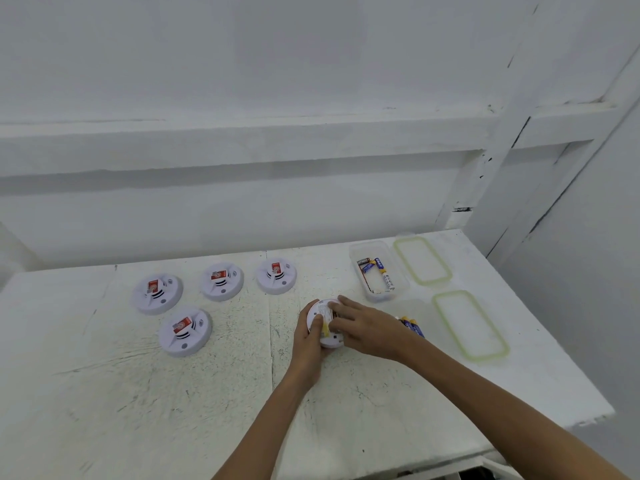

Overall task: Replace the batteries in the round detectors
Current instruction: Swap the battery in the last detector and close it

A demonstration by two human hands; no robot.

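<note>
- The upturned detector (pixel 322 311), a round white one, lies back-up on the white table (pixel 207 393), right of centre and towards the near side. A printed label shows on its back.
- The left hand (pixel 306 342) grips the detector's near-left rim. Its fingers wrap under the edge and its thumb lies on top.
- A small yellow piece (pixel 326 328) shows on the back just beside that thumb; what it is cannot be told.
- The right hand (pixel 363 327) comes in from the right and lies over the detector's right half. Its fingers are stretched fairly flat across the back, resting on it and closed on nothing that shows.
- Four more detectors sit face-up to the left, each with a red-and-white tag on top: the far-left detector (pixel 156 293), the middle detector (pixel 222 280), the far-row right detector (pixel 276 274) and the near detector (pixel 185 331).
- A clear plastic tub (pixel 401 287) stands far right of the hands, with batteries (pixel 375 270) lying inside it.
- Right of the tub lie two clear lids with green seals: the far lid (pixel 422 259) and the near lid (pixel 469 327).
- Blue-and-yellow batteries (pixel 412 325) show just behind the right wrist, partly hidden by it.
</note>
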